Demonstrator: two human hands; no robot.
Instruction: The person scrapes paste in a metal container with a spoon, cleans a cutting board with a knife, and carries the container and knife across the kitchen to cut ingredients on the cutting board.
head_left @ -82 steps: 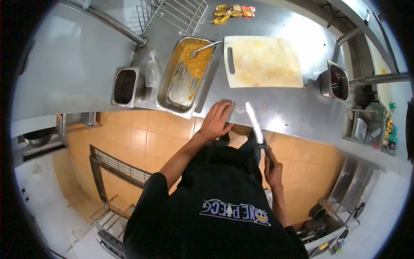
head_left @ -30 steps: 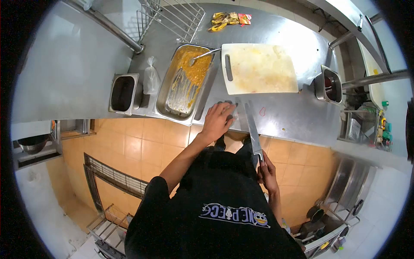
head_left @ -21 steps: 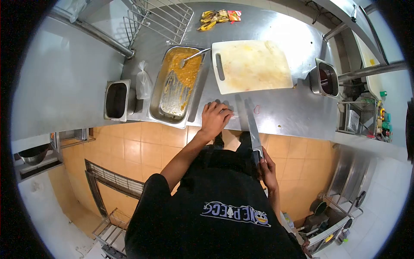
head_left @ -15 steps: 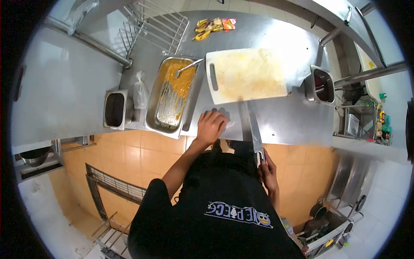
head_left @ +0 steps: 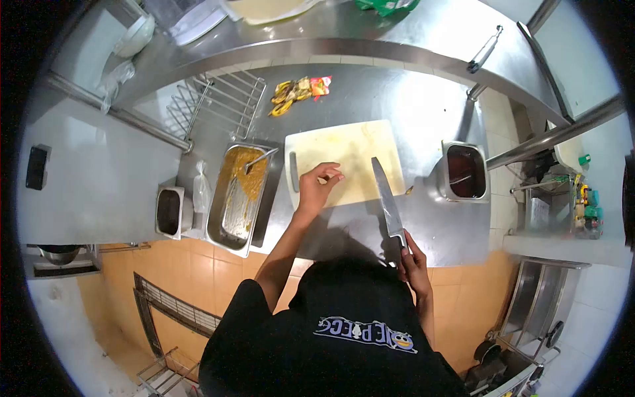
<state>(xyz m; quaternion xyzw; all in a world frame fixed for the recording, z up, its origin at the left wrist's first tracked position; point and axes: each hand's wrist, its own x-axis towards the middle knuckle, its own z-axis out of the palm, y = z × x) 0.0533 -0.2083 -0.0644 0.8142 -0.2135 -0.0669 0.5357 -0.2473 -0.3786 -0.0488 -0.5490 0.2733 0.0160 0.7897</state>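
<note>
Stainless-steel bench (head_left: 423,92) beneath a raised metal shelf (head_left: 410,49), orange-tiled floor (head_left: 198,264) on the near side. Right grip (head_left: 415,263): closed around the dark handle of a knife (head_left: 389,202), blade directed away from the body, tip over the cutting board (head_left: 350,142). Left grip (head_left: 319,186): fingers curled, thumb near the fingertips, positioned over the board; contents, if any, and contact cannot be determined. Left of the board: a steel pan (head_left: 218,205) containing orange-brown mixture (head_left: 251,182) and a metal utensil (head_left: 263,159). Beyond that pan, a clear bag (head_left: 201,188) stands beside a small steel container (head_left: 188,210). Right of the board, apart from it: a deep steel container (head_left: 436,177), contents dark. Beyond the board: yellow-brown peels (head_left: 284,99) beside a red packet (head_left: 321,86), with a wire rack (head_left: 231,99) to their left.
</note>
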